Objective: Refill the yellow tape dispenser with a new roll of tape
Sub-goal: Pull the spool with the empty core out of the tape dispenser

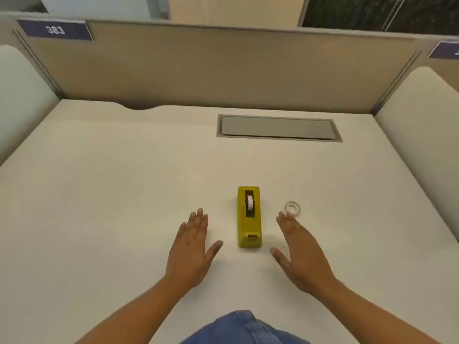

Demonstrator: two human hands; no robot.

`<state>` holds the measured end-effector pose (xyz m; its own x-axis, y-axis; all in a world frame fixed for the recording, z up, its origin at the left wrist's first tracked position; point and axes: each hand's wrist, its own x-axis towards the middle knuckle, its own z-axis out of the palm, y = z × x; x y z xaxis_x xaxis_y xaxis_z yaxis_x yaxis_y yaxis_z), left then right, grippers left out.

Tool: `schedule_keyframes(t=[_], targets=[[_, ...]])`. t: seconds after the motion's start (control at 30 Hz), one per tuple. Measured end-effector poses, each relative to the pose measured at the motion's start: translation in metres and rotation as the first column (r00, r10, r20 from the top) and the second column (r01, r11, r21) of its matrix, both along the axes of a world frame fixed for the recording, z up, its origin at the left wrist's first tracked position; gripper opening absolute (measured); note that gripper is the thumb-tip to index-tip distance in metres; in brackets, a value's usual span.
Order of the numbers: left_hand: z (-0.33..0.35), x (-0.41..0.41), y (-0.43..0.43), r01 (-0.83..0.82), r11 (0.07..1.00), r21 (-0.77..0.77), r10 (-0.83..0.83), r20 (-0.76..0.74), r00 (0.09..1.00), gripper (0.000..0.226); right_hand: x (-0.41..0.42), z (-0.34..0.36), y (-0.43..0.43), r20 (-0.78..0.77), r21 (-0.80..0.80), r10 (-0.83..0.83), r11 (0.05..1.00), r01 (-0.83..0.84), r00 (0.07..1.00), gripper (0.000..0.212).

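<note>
The yellow tape dispenser (249,219) stands on the white desk (124,194), its cutter end toward me, with a narrow white spool showing in its top slot. A clear roll of tape (292,208) lies flat on the desk just right of the dispenser. My left hand (192,252) rests flat and open to the left of the dispenser, holding nothing. Spread open on the dispenser's right is my right hand (299,252), its fingertips just short of the tape roll.
A grey cable hatch (278,127) is set flush into the desk behind the dispenser. A beige partition (223,68) closes the back, with padded side panels left and right. Blue denim (243,328) shows at the near edge.
</note>
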<state>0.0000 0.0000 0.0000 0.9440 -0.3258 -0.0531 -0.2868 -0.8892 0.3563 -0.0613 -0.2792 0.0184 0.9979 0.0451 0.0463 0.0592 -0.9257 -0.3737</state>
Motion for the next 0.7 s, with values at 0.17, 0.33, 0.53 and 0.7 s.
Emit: schedule_keyframes(t=[0.17, 0.33, 0.53, 0.7], targets=[[-0.030, -0.011, -0.001, -0.027, 0.999, 0.032, 0.029, -0.063, 0.998, 0.083, -0.017, -0.040, -0.006, -0.136, -0.072, 0.016, 0.997, -0.026, 0.991, 0.072], [-0.044, -0.021, 0.002, -0.018, 0.997, 0.081, 0.021, -0.027, 0.999, 0.078, -0.028, -0.058, -0.010, -0.178, -0.141, 0.016, 0.989, -0.041, 0.984, 0.070], [-0.044, -0.021, 0.000, -0.025, 0.997, 0.068, 0.027, -0.022, 0.999, 0.078, -0.030, -0.058, -0.008, -0.159, -0.166, 0.001, 0.986, -0.028, 0.987, 0.068], [-0.045, -0.021, 0.000, -0.022, 0.998, 0.056, 0.023, -0.020, 1.000, 0.077, -0.031, -0.055, -0.007, -0.154, -0.163, -0.008, 0.986, -0.018, 0.988, 0.068]])
